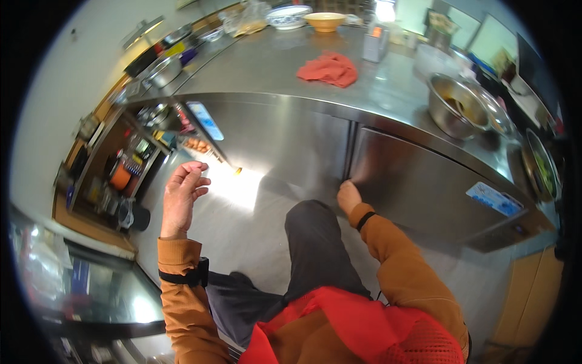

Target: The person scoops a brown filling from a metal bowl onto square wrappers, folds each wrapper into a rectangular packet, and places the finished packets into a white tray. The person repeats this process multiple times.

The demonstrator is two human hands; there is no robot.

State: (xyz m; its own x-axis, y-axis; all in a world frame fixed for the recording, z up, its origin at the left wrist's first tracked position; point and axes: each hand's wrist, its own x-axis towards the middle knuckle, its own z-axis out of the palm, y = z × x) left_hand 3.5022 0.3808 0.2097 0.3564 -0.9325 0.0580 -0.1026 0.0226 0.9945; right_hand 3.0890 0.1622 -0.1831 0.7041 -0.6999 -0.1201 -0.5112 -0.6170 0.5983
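My right hand (pixel 349 196) is at the edge of a stainless steel cabinet door (pixel 409 177) under the counter, its fingers curled at the gap beside the door; whether they grip the edge cannot be made out. My left hand (pixel 184 198) is raised over the floor with bent, parted fingers and nothing in it. Beyond it, brown eggs (pixel 197 145) lie near the end of the steel cabinet. A red cloth (pixel 328 69) lies crumpled on the steel counter (pixel 268 68) above the doors.
A steel bowl with food (pixel 454 107) stands at the counter's right. A patterned bowl (pixel 288 17) and a yellow bowl (pixel 324 21) stand at the back. At left are a shelf unit (pixel 97 150) and a dark bin (pixel 136 215). A glass-fronted case (pixel 104 282) is at lower left.
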